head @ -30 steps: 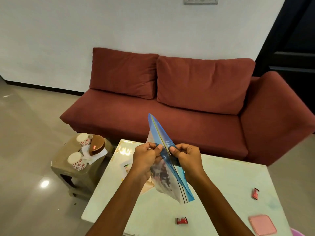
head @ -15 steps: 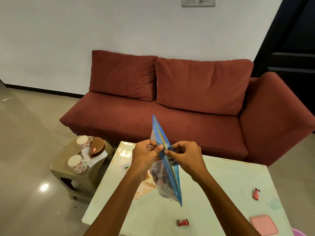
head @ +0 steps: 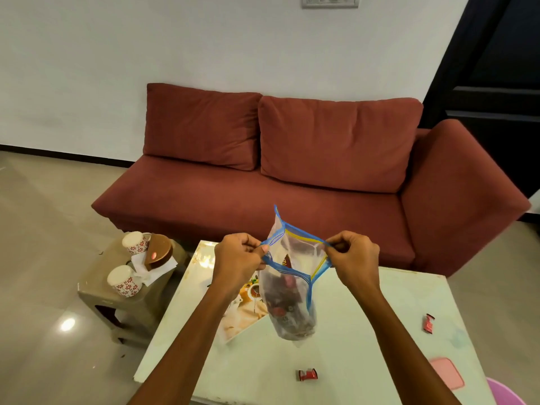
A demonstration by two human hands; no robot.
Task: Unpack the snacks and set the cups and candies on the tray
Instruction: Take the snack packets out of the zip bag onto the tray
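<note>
Head view: two hands [head: 238, 258] [head: 352, 258] spread one zip bag [head: 292, 287]; two cups [head: 135, 242] [head: 124, 280].

Both forearms bare, no sleeves, hands ungloved.

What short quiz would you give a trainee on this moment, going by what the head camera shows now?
1. True or false: the zip bag is held with its mouth pulled open.
2. Where do the two patterned cups stand? A) on the white table B) on the small stool C) on the sofa
3. Fill in: loose red candies lie on the white ____.

Key
1. True: the left hand and the right hand each pinch one side of the mouth, apart.
2. B: both stand on the small stool, mouths down.
3. Table; a second candy lies near its right edge.
</note>
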